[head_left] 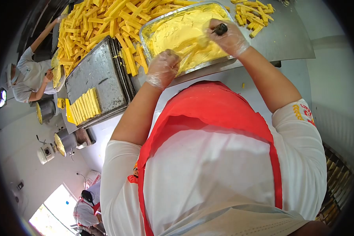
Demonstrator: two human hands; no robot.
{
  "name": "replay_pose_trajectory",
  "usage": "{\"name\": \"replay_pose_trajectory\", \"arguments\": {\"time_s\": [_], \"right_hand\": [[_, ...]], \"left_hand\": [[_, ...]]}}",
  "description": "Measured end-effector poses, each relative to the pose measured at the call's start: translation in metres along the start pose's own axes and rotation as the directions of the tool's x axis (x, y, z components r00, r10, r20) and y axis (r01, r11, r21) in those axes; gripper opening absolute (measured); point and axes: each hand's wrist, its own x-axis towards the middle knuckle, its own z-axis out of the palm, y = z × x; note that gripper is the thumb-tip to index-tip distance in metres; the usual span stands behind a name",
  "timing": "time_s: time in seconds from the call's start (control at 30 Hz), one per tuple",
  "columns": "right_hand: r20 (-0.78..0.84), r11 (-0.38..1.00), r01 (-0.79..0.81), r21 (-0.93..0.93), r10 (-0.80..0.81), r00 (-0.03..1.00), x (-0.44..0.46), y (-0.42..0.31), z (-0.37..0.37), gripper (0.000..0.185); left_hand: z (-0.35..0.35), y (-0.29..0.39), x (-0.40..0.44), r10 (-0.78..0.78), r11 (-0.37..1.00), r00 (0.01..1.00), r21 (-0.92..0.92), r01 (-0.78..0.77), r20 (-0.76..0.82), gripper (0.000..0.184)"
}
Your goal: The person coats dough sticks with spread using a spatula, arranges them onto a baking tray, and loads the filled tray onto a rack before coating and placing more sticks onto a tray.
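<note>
A rectangular metal tray (144,39) holds a thick, creamy yellow mixture (177,29). My right hand (227,37), in a clear plastic glove, is closed around a dark-handled tool (220,29) over the tray's right part; the tool's far end is blurred above the mixture. My left hand (164,67), also gloved, is curled at the tray's near left edge; its fingertips are partly hidden, and what they hold, if anything, cannot be made out. A large heap of yellow sticks (102,19) lies left of and behind the tray.
Stacked dark baking sheets (102,67) stand at the left, with a row of yellow sticks (84,106) and a yellow scraper (70,112). More sticks (253,15) lie at the upper right. A co-worker (29,74) works at far left, near metal mixing bowls (69,142).
</note>
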Motion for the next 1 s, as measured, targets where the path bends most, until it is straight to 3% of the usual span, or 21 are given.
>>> {"name": "replay_pose_trajectory", "arguments": {"time_s": [0.03,0.07,0.1,0.2,0.23,0.27,0.3,0.33,0.37,0.43,0.5,0.57,0.63,0.7,0.77,0.83,0.93,1.0], "right_hand": [[0.045,0.974,0.099,0.202,-0.110,0.993,-0.007,-0.015,0.003,0.025],[0.061,0.967,0.208,0.148,-0.219,0.974,-0.012,-0.026,0.005,0.026],[0.067,0.965,0.213,0.155,-0.226,0.972,-0.007,-0.014,0.007,0.026],[0.014,0.953,0.097,-0.287,-0.097,0.995,0.017,0.011,0.002,0.020],[0.026,0.952,0.119,-0.281,-0.117,0.993,0.019,0.012,0.001,0.020],[0.072,0.975,0.176,-0.135,-0.167,0.983,0.010,-0.006,-0.002,0.022],[0.118,0.975,0.219,0.021,-0.220,0.968,-0.002,-0.024,-0.002,0.025],[0.220,0.963,0.162,0.213,-0.209,0.953,-0.012,-0.044,-0.001,0.021],[0.233,0.969,0.204,0.142,-0.233,0.944,-0.016,-0.042,0.011,0.018],[0.159,0.943,0.325,0.070,-0.332,0.930,-0.009,-0.021,0.022,0.020],[0.119,0.940,0.296,-0.168,-0.279,0.953,0.000,0.004,0.016,0.018],[0.086,0.949,0.253,-0.189,-0.241,0.967,0.001,0.007,0.009,0.017],[0.099,0.933,0.285,-0.221,-0.270,0.958,-0.001,0.012,0.010,0.017],[0.094,0.915,0.308,-0.262,-0.293,0.951,0.000,0.013,0.015,0.017],[0.100,0.921,0.290,-0.259,-0.273,0.957,0.001,0.010,0.023,0.017],[0.124,0.926,0.281,-0.252,-0.257,0.958,0.003,0.004,0.029,0.017],[0.128,0.915,0.253,-0.314,-0.223,0.966,0.009,0.000,0.034,0.017],[0.097,0.905,0.245,-0.349,-0.225,0.970,0.010,-0.003,0.038,0.016]], "left_hand": [[0.005,-0.005,0.000,0.128,0.987,0.989,0.091,-0.134,0.068,0.016],[0.006,-0.005,0.001,0.247,0.947,0.958,0.172,-0.270,0.145,0.014],[0.006,-0.004,-0.001,0.238,0.948,0.961,0.179,-0.262,0.144,0.014],[-0.002,0.005,0.001,0.231,0.931,0.954,0.241,-0.274,0.192,0.010],[-0.004,0.010,0.002,0.037,0.970,0.986,0.233,-0.074,0.160,0.012],[-0.004,0.017,0.002,-0.168,0.967,0.977,0.214,0.138,0.130,0.015],[-0.003,0.018,0.001,-0.199,0.960,0.973,0.222,0.170,0.118,0.015],[0.000,0.015,0.004,-0.336,0.937,0.935,0.135,0.321,0.113,0.020],[-0.001,0.013,0.006,-0.464,0.886,0.879,0.047,0.462,0.110,0.024],[-0.007,0.013,0.000,-0.471,0.882,0.880,0.054,0.469,0.054,0.029],[-0.023,0.012,-0.015,-0.528,0.837,0.841,-0.095,0.538,0.116,0.028],[-0.049,0.004,-0.040,-0.544,0.823,0.838,-0.163,0.543,0.045,0.024],[-0.084,-0.013,-0.074,-0.366,0.903,0.863,0.091,0.420,-0.348,0.025],[-0.124,-0.026,-0.104,-0.564,0.768,0.689,0.018,0.640,-0.455,0.027],[-0.139,-0.075,-0.162,-0.497,0.667,0.626,0.198,0.719,-0.601,0.025],[-0.153,-0.105,-0.210,-0.619,0.451,0.604,0.402,0.797,-0.502,0.028],[-0.148,-0.141,-0.251,-0.663,0.365,0.609,0.523,0.770,-0.435,0.030],[-0.160,-0.139,-0.226,-0.594,0.381,0.660,0.562,0.734,-0.459,0.030]]}}
